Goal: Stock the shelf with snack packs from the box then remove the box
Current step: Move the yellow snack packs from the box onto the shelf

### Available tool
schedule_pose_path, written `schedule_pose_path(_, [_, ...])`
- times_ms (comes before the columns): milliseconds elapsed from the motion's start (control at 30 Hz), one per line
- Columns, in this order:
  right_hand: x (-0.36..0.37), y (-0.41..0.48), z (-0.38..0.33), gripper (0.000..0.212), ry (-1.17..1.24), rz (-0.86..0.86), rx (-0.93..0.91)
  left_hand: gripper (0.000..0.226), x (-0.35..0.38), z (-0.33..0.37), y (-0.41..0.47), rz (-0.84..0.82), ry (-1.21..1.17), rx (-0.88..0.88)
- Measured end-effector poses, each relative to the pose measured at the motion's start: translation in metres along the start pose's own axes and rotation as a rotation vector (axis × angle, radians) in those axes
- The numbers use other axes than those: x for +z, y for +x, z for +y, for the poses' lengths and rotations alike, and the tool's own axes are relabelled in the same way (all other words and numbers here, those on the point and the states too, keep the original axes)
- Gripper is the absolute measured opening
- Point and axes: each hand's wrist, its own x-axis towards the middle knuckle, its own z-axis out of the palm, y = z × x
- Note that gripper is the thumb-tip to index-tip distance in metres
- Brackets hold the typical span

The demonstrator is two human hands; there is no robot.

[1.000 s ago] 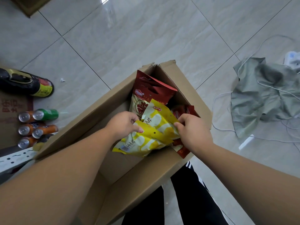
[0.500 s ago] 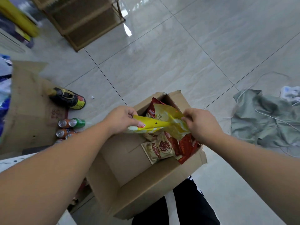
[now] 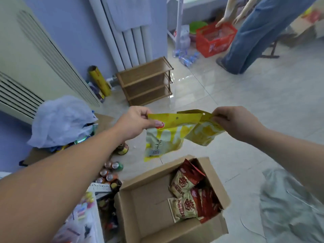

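Our left hand (image 3: 135,123) pinches one yellow pack (image 3: 163,139) by its top edge, our right hand (image 3: 233,121) a second pack (image 3: 205,133), both above the box (image 3: 145,207); we recommend carrying them apart to the wooden shelf (image 3: 145,81).

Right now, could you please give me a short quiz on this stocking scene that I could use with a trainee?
1. True or false: the cardboard box is empty.
2. What does the left hand pinch? A) a yellow snack pack; B) a drink can; C) a red pack.
3. What does the right hand hold?
Key: 1. False: red-and-beige packs lie inside. 2. A. 3. A second yellow pack, pinched at its top edge.
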Motion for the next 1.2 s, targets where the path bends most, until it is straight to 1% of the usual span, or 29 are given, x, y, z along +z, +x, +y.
schedule_pose_path(67, [-0.046,0.016,-0.034,0.010,-0.022,0.030,-0.087,0.028,-0.021,0.051,-0.024,0.074,0.003,0.059])
schedule_pose_path(200, [-0.134,0.036,-0.109,0.010,-0.084,0.101,-0.282,0.023,-0.067,0.133,-0.075,0.169,0.034,0.188])
schedule_pose_path(267, [-0.173,0.041,-0.147,0.012,-0.111,0.135,-0.374,0.027,-0.092,0.169,-0.102,0.230,0.058,0.231])
schedule_pose_path(367, [-0.221,0.043,-0.202,0.014,-0.115,0.175,-0.471,0.039,-0.126,0.220,-0.154,0.342,0.135,0.301])
schedule_pose_path(467, [-0.258,0.044,-0.253,0.012,-0.047,0.225,-0.542,0.033,-0.151,0.262,-0.205,0.471,0.163,0.396])
schedule_pose_path(533, [-0.278,0.042,-0.286,0.009,0.022,0.236,-0.595,0.038,-0.161,0.282,-0.243,0.571,0.185,0.440])
schedule_pose_path(600, [-0.292,0.036,-0.314,0.008,0.067,0.215,-0.669,0.036,-0.167,0.294,-0.281,0.660,0.205,0.464])
schedule_pose_path(700, [-0.308,0.025,-0.353,0.012,0.069,0.183,-0.785,0.028,-0.164,0.305,-0.337,0.791,0.232,0.441])
schedule_pose_path(800, [-0.316,0.011,-0.385,0.012,0.119,0.126,-0.913,0.013,-0.152,0.309,-0.396,0.914,0.309,0.402])
schedule_pose_path(933, [-0.313,-0.014,-0.417,0.012,0.189,0.025,-1.069,0.015,-0.129,0.303,-0.463,1.085,0.321,0.361])
schedule_pose_path(1000, [-0.305,-0.024,-0.434,0.008,0.234,-0.019,-1.104,0.017,-0.113,0.294,-0.493,1.181,0.318,0.337])
schedule_pose_path(1033, [-0.300,-0.031,-0.442,0.005,0.239,-0.049,-1.131,0.016,-0.103,0.288,-0.507,1.227,0.316,0.317])
schedule_pose_path(1133, [-0.278,-0.061,-0.468,0.006,0.267,-0.152,-1.263,0.012,-0.071,0.266,-0.553,1.362,0.303,0.228])
schedule_pose_path(1200, [-0.259,-0.085,-0.487,0.010,0.297,-0.237,-1.330,0.014,-0.047,0.252,-0.587,1.452,0.292,0.166])
